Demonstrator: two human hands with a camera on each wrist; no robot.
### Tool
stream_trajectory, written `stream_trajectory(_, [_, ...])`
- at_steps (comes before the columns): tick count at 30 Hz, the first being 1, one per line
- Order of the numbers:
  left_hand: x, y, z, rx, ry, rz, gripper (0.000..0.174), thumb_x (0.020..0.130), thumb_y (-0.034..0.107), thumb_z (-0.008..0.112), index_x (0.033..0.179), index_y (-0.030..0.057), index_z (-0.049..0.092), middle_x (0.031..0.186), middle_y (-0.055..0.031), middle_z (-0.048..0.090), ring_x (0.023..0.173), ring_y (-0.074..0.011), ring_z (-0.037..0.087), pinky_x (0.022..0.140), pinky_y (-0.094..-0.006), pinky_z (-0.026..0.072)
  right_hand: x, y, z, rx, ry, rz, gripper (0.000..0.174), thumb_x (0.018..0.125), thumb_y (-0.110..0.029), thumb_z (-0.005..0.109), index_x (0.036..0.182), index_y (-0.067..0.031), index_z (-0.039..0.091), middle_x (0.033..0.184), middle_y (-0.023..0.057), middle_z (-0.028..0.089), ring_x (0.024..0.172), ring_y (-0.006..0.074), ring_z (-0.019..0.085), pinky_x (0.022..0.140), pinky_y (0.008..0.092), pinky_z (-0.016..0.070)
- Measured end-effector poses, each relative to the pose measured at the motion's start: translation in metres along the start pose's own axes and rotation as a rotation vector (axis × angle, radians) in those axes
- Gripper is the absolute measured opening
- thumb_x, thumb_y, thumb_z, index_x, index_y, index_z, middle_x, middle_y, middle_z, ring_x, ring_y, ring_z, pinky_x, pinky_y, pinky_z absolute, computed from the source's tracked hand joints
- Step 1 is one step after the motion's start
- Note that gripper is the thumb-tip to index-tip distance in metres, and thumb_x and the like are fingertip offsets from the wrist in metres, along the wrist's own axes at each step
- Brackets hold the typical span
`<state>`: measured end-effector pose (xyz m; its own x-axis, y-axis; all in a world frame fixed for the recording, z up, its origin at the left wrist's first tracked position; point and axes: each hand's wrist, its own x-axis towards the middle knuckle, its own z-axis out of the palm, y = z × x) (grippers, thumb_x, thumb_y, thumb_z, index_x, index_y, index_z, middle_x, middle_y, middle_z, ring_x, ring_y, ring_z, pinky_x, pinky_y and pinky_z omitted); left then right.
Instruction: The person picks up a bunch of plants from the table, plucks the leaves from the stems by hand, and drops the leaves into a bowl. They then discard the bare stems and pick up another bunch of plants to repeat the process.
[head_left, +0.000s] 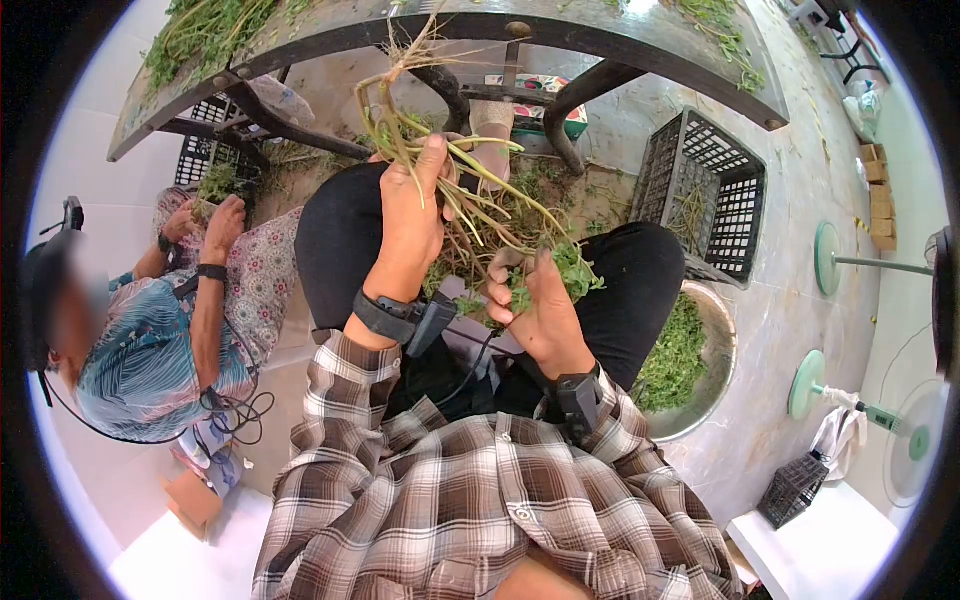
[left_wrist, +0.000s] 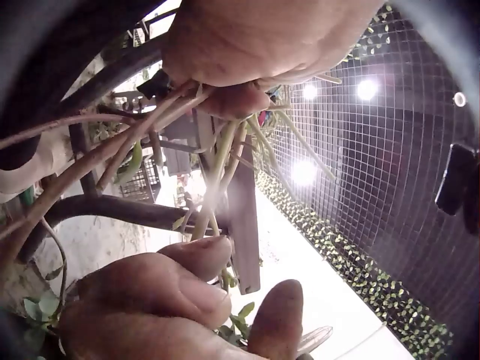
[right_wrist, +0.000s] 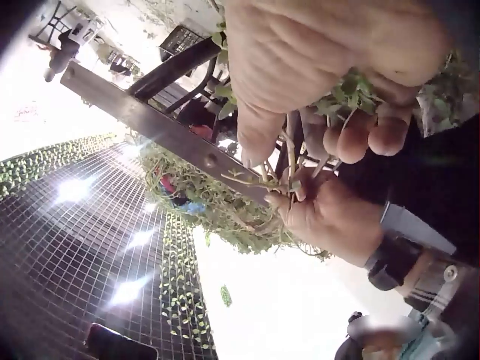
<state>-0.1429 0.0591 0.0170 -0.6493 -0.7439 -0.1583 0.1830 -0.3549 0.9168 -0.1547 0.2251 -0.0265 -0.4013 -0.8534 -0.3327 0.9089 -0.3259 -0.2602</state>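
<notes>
My left hand (head_left: 405, 235) grips a bunch of long, thin plant stems (head_left: 480, 165), with pale stringy roots (head_left: 410, 55) sticking up above the thumb. Lower down and to the right, my right hand (head_left: 545, 315) curls round leafy green sprigs (head_left: 575, 270) at the other end of the stems. In the right wrist view, small leaves (right_wrist: 349, 94) show between its palm and fingers, and the left hand (right_wrist: 330, 210) is close beside it on the stems. The left wrist view shows brown stems (left_wrist: 82, 161) passing below the left hand's thumb.
A dark-edged table (head_left: 330, 40) with heaped greens stands ahead. At right are a black plastic crate (head_left: 660, 165) and a metal basin (head_left: 725, 350) of leaves. Another person (head_left: 170, 340) sits at left handling greens. Green-based fans (head_left: 825, 258) stand further right.
</notes>
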Motion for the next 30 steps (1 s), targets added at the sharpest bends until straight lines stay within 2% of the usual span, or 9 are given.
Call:
stream_trajectory(5, [0.000, -0.002, -0.001, 0.024, -0.034, 0.005, 0.023, 0.089, 0.025, 0.055, 0.087, 0.0026, 0.056, 0.063, 0.0019, 0.044, 0.048, -0.0052, 0.040, 0.037, -0.0196, 0.0302, 0.007, -0.002, -0.007, 0.095, 0.143, 0.028, 0.026, 0.092, -0.028, 0.044, 0.094, -0.0016, 0.049, 0.078, 0.0032, 0.041, 0.064, 0.0124, 0.037, 0.051, 0.0239, 0.0309])
stream_trajectory(6, [-0.001, -0.002, -0.001, 0.047, -0.043, 0.002, 0.028, 0.089, 0.029, 0.054, 0.091, 0.0009, 0.056, 0.065, 0.0023, 0.042, 0.050, -0.0047, 0.038, 0.039, -0.0191, 0.0299, 0.008, -0.002, -0.009, 0.094, 0.143, 0.030, 0.026, 0.092, -0.028, 0.044, 0.094, -0.0016, 0.049, 0.078, 0.0032, 0.041, 0.064, 0.0124, 0.037, 0.051, 0.0239, 0.0309])
stream_trajectory(10, [0.002, -0.004, -0.002, 0.050, -0.041, 0.004, 0.028, 0.089, 0.028, 0.054, 0.092, 0.0001, 0.057, 0.064, 0.0027, 0.042, 0.050, -0.0043, 0.038, 0.039, -0.0188, 0.0295, 0.010, 0.002, -0.012, 0.082, 0.147, 0.067, 0.015, 0.089, -0.018, 0.048, 0.091, -0.0029, 0.048, 0.076, 0.0020, 0.043, 0.061, 0.0110, 0.038, 0.050, 0.0233, 0.0303])
stream_trajectory(12, [0.003, -0.003, 0.000, 0.022, -0.008, 0.015, 0.020, 0.089, 0.023, 0.054, 0.082, 0.0039, 0.055, 0.061, 0.0013, 0.047, 0.044, -0.0056, 0.041, 0.034, -0.0192, 0.0297, 0.010, 0.002, -0.010, 0.090, 0.154, 0.084, 0.013, 0.087, -0.015, 0.049, 0.090, -0.0023, 0.048, 0.075, 0.0021, 0.043, 0.060, 0.0106, 0.038, 0.050, 0.0229, 0.0301])
stream_trajectory(16, [0.004, -0.002, -0.003, 0.033, 0.022, -0.002, 0.020, 0.089, 0.023, 0.055, 0.082, 0.0038, 0.055, 0.060, 0.0018, 0.046, 0.044, -0.0050, 0.040, 0.033, -0.0183, 0.0283, 0.007, 0.003, -0.006, 0.030, 0.136, 0.083, 0.011, 0.085, -0.012, 0.051, 0.080, -0.0037, 0.046, 0.072, 0.0016, 0.042, 0.059, 0.0097, 0.038, 0.049, 0.0227, 0.0300])
stream_trajectory(18, [0.002, -0.003, -0.005, 0.054, -0.023, -0.034, 0.027, 0.090, 0.025, 0.054, 0.091, -0.0015, 0.056, 0.063, 0.0025, 0.041, 0.046, -0.0036, 0.035, 0.036, -0.0177, 0.0258, 0.006, 0.003, -0.006, -0.011, 0.129, 0.079, 0.012, 0.085, -0.012, 0.050, 0.077, -0.0043, 0.045, 0.070, 0.0011, 0.041, 0.058, 0.0094, 0.037, 0.049, 0.0227, 0.0298])
stream_trajectory(20, [0.001, -0.005, -0.005, 0.048, -0.033, -0.017, 0.027, 0.090, 0.025, 0.054, 0.090, -0.0015, 0.056, 0.063, 0.0024, 0.041, 0.046, -0.0037, 0.035, 0.035, -0.0177, 0.0253, 0.004, 0.002, -0.007, -0.078, 0.100, 0.115, 0.014, 0.084, -0.010, 0.049, 0.073, -0.0058, 0.042, 0.064, -0.0003, 0.038, 0.056, 0.0091, 0.036, 0.049, 0.0219, 0.0283])
stream_trajectory(25, [-0.004, -0.001, -0.003, 0.079, -0.027, -0.078, 0.024, 0.090, 0.024, 0.052, 0.087, 0.0005, 0.054, 0.065, 0.0017, 0.042, 0.049, -0.0040, 0.037, 0.036, -0.0176, 0.0245, -0.004, 0.005, -0.007, -0.088, 0.079, 0.149, 0.007, 0.081, -0.008, 0.047, 0.076, -0.0042, 0.046, 0.059, -0.0009, 0.035, 0.052, 0.0087, 0.033, 0.049, 0.0214, 0.0266])
stream_trajectory(30, [0.006, 0.008, -0.005, -0.042, 0.083, 0.068, 0.021, 0.091, 0.025, 0.052, 0.084, 0.0052, 0.050, 0.069, 0.0015, 0.041, 0.058, -0.0060, 0.042, 0.038, -0.0186, 0.0269, -0.028, 0.006, -0.015, -0.298, -0.030, 0.200, 0.007, 0.078, -0.003, 0.045, 0.083, -0.0024, 0.048, 0.061, -0.0001, 0.037, 0.050, 0.0071, 0.032, 0.045, 0.0216, 0.0245])
